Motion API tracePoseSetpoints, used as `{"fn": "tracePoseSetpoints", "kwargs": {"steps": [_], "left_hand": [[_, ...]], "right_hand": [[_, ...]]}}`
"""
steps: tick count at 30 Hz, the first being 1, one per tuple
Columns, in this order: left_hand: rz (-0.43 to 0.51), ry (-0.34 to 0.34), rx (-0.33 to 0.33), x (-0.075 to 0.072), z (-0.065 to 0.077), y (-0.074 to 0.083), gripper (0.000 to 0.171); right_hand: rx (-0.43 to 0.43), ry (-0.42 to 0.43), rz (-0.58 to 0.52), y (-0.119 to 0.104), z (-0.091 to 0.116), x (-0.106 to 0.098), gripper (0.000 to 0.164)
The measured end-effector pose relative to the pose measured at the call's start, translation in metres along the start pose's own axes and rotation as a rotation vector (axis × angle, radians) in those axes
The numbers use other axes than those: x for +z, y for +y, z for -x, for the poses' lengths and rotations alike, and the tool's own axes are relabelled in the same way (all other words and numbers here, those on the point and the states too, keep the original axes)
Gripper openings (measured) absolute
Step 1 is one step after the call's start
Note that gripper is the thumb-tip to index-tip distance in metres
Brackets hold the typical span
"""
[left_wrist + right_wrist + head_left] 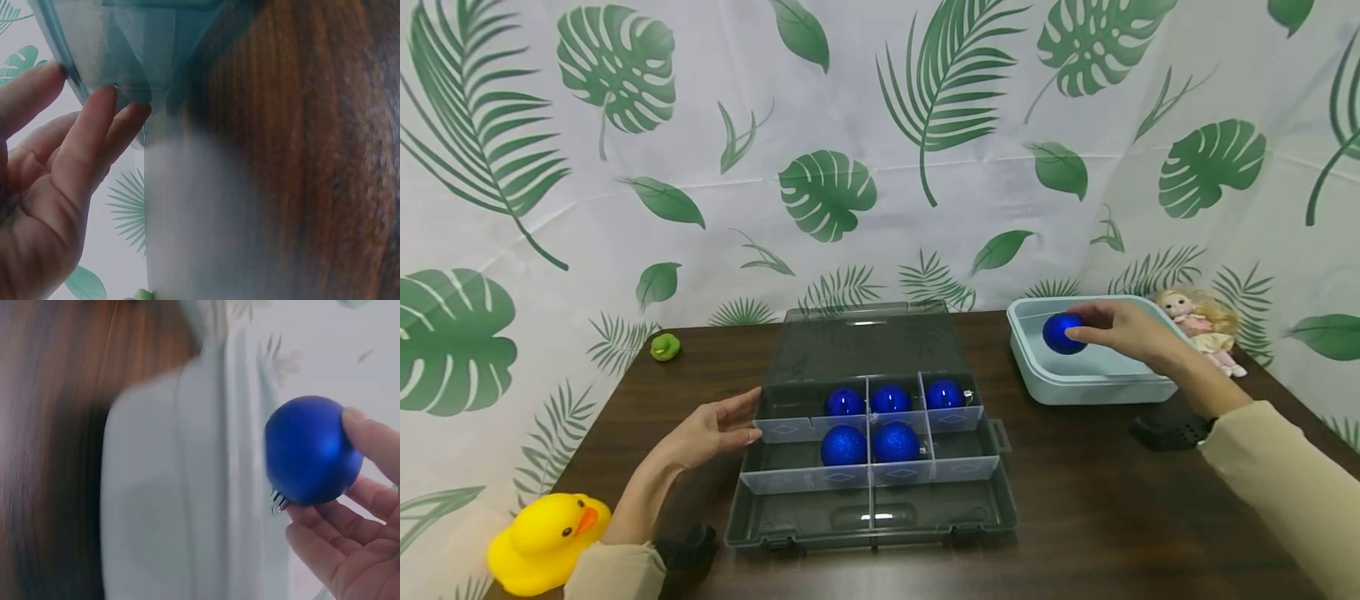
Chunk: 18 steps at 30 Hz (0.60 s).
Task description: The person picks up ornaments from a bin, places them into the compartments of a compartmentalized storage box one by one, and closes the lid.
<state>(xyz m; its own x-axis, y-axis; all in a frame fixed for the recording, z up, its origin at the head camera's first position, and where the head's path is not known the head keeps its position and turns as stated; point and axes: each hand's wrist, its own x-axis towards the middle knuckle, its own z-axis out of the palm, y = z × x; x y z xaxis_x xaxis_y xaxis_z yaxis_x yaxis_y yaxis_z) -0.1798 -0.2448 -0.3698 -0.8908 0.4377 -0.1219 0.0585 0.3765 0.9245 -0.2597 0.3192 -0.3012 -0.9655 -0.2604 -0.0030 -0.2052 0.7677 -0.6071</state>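
In the head view, my right hand (1123, 332) holds a matte blue Christmas bauble (1063, 333) over the light blue plastic tub (1037, 387). The right wrist view shows the bauble (312, 450) between thumb and fingers, its silver cap toward the tub wall. At the left edge of a dark see-through compartment box (805, 533), my left hand (711, 433) rests its fingertips against the side wall. Shiny blue baubles (891, 400) sit in the box's back row. Two glittery ones (844, 446) lie in the middle row.
The box's lid (865, 346) is folded back behind it. A yellow rubber duck (542, 542) sits at the front left, and a small green toy (665, 347) at the back left. Right of the tub leans a blond doll (1206, 325). A leaf-patterned cloth (722, 250) hangs behind the table.
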Motion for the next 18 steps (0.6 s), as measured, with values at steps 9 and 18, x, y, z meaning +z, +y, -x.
{"fn": "tracePoseSetpoints", "kwargs": {"steps": [9,18], "left_hand": [[0.006,-0.006,0.016,0.0,-0.001,-0.001,0.076],[-0.005,-0.004,0.015,-0.001,-0.001,0.0,0.075]], "right_hand": [[-0.082,-0.102,-0.226,-0.072,0.011,0.029,0.053],[-0.09,-0.375,-0.618,-0.104,0.023,0.071,0.051]]}}
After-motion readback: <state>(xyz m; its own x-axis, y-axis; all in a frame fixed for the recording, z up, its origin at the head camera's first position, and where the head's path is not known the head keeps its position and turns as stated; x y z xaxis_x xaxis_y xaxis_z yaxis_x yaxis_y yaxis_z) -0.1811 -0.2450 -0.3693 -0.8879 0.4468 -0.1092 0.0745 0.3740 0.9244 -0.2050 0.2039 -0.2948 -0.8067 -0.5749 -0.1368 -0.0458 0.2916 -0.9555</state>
